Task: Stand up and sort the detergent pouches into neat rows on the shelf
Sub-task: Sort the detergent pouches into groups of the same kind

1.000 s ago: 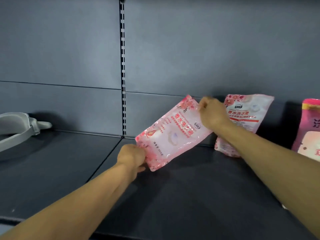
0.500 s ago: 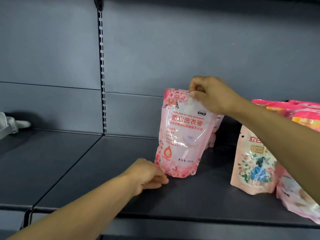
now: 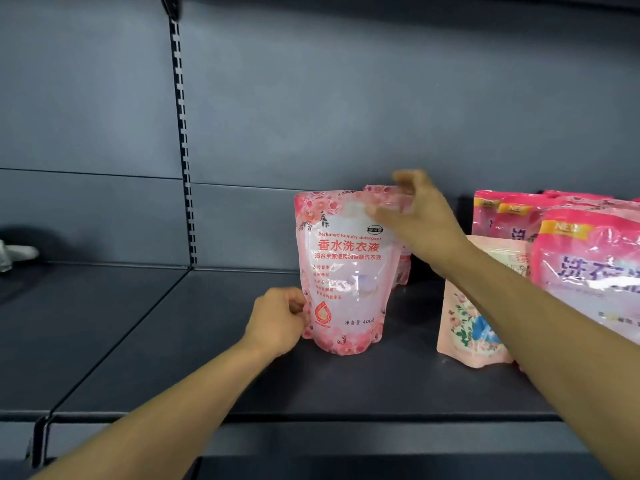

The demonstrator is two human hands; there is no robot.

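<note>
A pink floral detergent pouch [image 3: 346, 271] stands upright on the dark shelf [image 3: 207, 358], label facing me. My left hand [image 3: 277, 323] grips its lower left edge with curled fingers. My right hand [image 3: 419, 216] is blurred, with its fingers spread, at the pouch's top right corner. A second pouch of the same kind [image 3: 403, 268] stands behind the first one and is mostly hidden.
To the right stand a pale floral pouch [image 3: 464, 327] and several bright pink pouches [image 3: 588, 265], partly behind my right arm. A white object [image 3: 15, 252] lies at the far left. A slotted upright rail [image 3: 181, 133] divides the back wall. Bare shelf stretches left of the pouch.
The pouch went from tilted in both hands to standing upright on the shelf. My right hand has let go of its top and spread its fingers. My view shifted to the right.
</note>
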